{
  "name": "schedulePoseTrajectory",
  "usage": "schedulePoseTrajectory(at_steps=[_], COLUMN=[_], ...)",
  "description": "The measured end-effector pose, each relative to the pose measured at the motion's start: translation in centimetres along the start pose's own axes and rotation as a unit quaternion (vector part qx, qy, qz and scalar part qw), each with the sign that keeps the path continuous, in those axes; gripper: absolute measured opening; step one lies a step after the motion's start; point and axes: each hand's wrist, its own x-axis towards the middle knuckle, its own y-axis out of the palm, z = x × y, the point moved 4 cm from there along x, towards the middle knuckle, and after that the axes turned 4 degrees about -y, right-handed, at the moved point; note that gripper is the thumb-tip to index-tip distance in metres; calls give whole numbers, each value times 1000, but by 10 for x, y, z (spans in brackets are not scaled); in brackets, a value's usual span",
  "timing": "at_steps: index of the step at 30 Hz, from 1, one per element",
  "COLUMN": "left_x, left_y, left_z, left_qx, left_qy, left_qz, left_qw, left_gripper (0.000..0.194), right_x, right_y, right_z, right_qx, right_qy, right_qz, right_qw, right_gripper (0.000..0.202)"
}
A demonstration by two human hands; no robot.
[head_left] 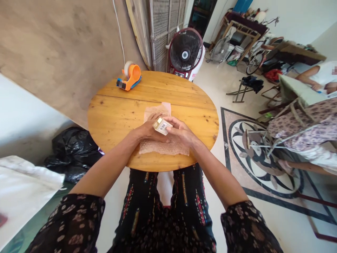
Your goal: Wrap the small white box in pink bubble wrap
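Observation:
A small pale box (162, 127) with a barcode label and a gold-coloured end is tilted above the middle of the round wooden table (110, 116). My right hand (181, 131) grips its right side, thumb on the label. Beside and partly under the box lies my left hand (152, 130), its fingers reaching forward over a sheet of pinkish bubble wrap (175, 147); whether it also grips the box is unclear. The wrap is spread on the table beneath both hands.
An orange tape dispenser (131, 79) stands at the table's back left. Behind the table is a fan (185, 52). Black bags (75, 147) lie on the left. At the right, a person (313, 79) sits near a folding stool (240, 92).

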Motion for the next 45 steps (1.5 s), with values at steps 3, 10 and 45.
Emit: schedulePoseTrajectory(at_steps=[3,10,45], left_x=[0,0,-5], left_y=[-4,-3,-16], left_z=[-3,7,26], left_qx=[28,82,70], left_qy=[4,-4,-17], left_qz=[-15,35,76], left_qw=[999,996,995], left_gripper=[108,115,99], right_x=[-4,-14,-14], right_y=[-18,-31,-25], right_z=[-5,-18,-26], right_qx=[-13,-51,-170], right_qy=[-10,-10,-29], right_qz=[-35,-57,-29], right_qw=[999,997,985], right_gripper=[50,59,56])
